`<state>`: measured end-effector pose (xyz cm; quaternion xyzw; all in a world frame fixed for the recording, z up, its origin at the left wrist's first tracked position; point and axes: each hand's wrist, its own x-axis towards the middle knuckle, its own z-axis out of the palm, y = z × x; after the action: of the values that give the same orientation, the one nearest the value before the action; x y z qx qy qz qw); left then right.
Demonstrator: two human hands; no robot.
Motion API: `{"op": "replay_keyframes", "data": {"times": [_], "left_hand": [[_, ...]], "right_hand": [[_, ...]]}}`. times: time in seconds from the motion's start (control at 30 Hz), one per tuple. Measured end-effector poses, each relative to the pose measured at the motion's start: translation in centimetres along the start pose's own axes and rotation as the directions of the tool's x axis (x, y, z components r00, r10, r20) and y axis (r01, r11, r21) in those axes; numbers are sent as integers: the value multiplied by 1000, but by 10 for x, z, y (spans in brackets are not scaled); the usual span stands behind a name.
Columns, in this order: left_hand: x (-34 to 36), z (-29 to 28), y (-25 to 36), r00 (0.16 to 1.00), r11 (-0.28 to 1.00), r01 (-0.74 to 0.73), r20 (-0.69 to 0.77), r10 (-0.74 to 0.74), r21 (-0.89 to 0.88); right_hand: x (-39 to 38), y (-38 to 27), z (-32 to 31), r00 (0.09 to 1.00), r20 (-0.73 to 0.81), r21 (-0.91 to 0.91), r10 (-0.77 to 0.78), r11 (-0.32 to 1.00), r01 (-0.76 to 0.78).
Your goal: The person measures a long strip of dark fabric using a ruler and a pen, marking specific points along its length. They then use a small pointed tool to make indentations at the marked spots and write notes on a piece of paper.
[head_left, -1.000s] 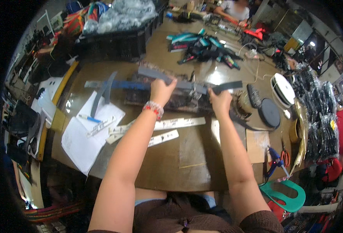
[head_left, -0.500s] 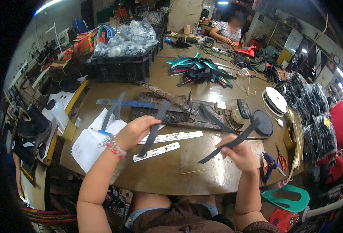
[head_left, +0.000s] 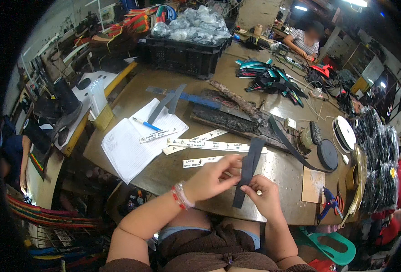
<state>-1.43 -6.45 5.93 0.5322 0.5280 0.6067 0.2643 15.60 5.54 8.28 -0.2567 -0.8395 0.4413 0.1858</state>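
Above the front part of the table, my left hand (head_left: 216,177) and my right hand (head_left: 262,194) have come together on dark webbing strips (head_left: 251,163). The strips overlap and stand nearly upright, tilted a little to the right at the top. My left fingers are closed at their left edge; my right thumb and fingers pinch them lower down. Just beyond my left hand lie several white marked measuring strips (head_left: 200,144). Two more cut dark strips (head_left: 177,97) rest on the papers (head_left: 134,152), near a blue-and-white pen (head_left: 145,123).
A scorched cutting jig (head_left: 227,122) spans the table's middle, with a dark strap running to a black roll (head_left: 327,154). A blue glue gun (head_left: 329,201) and orange-handled scissors (head_left: 339,199) lie at right. Behind are a black crate (head_left: 180,56), a strap pile (head_left: 268,77) and a seated person (head_left: 302,43).
My hands, apart before with a dark strip in each, have met at centre right and the strips now overlap. The view has turned, so the table appears tilted and shifted right.
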Motion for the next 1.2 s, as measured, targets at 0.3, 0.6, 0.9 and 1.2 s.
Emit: {"op": "replay_keyframes", "data": {"times": [0.3,0.6,0.9,1.2], "left_hand": [[46,-215,-107,801,337,574,-597,-44,746],[98,-205,-112,773,493,544,-634,19,679],[104,-234,-187,640,851,486,-744,-192,199],[63,-123,-80,873,771,232,-222,-434,-593]], "right_hand": [[-3,35,-17,981,-126,-132,-149,982,132],[1,40,-11,988,-114,-110,-108,989,96],[-8,47,-17,979,-190,168,69,985,-37],[-24,63,-7,975,-192,592,110,806,25]]}}
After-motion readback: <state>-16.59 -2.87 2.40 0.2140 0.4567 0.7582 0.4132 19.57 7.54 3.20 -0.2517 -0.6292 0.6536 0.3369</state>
